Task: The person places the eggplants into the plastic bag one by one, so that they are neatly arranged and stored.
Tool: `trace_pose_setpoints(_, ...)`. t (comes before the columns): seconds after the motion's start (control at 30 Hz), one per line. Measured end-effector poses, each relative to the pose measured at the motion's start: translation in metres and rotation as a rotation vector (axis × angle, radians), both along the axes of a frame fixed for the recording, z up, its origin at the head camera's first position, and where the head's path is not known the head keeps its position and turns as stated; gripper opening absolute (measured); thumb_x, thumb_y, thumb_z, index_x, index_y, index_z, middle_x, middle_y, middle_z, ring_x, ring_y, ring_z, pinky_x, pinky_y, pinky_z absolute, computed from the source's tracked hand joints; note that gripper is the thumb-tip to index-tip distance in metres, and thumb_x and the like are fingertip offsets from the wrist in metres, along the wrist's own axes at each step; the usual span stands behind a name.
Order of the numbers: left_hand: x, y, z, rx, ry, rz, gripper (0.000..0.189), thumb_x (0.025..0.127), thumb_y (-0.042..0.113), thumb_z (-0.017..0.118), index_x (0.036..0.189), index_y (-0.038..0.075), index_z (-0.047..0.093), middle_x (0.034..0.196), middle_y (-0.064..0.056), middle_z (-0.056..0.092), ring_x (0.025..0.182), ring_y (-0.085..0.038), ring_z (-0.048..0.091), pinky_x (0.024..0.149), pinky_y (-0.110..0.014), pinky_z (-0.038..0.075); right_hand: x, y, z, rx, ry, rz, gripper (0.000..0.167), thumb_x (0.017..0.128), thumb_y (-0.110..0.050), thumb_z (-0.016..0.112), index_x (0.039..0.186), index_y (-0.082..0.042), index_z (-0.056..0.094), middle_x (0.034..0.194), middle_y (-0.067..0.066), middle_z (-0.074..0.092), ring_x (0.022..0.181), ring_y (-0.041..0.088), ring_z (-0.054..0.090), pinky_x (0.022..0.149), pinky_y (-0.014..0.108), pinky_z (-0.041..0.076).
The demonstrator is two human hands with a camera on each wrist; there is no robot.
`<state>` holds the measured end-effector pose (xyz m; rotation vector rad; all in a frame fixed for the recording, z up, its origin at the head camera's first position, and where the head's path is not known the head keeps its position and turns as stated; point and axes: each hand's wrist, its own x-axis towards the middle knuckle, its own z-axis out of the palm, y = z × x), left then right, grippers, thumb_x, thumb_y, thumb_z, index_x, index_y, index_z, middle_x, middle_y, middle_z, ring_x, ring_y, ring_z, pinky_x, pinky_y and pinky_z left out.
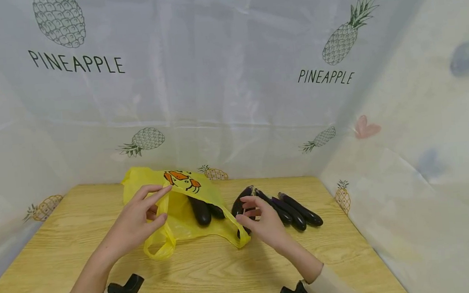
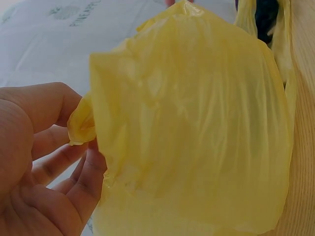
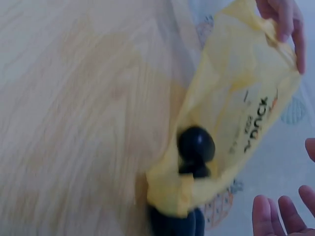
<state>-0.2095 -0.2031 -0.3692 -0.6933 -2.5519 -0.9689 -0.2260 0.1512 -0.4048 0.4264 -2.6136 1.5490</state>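
A yellow plastic bag [image 1: 190, 220] with an orange-and-black print lies on its side, its mouth toward me. My left hand [image 1: 135, 221] pinches the rim by the left handle, holding that side up; in the left wrist view the fingers [image 2: 91, 172] curl about the bunched plastic. Inside the mouth lie two eggplants, a larger one [image 1: 201, 212] and one partly hidden [image 1: 216, 211]. My right hand [image 1: 266, 221] hovers beside the right handle, fingers loosely bent and nothing in them. Behind it lies another eggplant [image 1: 238, 205], partly covered by the hand and the bag.
Several more eggplants [image 1: 302, 210] lie side by side to the right of the bag. The wooden table [image 1: 211, 275] is bordered at the back and sides by a pale sheet [image 1: 229, 74] printed with pineapples. A black wrist device [image 1: 126, 288] sits at each forearm.
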Motion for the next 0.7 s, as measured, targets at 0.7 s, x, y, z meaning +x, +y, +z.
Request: trace_pose_setpoints(0.7,0.000,-0.001,-0.001,0.009,0.016,-0.007,0.067,0.094,-0.002,0.074,0.157,0.005,0.052,0.150,-0.014,0.049,0.081,-0.004,0.058,0.078,-0.026,0.060,-0.037,0.168,-0.009,0.258,0.140,-0.178,0.057,0.102,-0.026,0.074,0.151,-0.005,0.054,0.136,0.026,0.060,0.119,0.048,0.063,0.092,0.056,0.060)
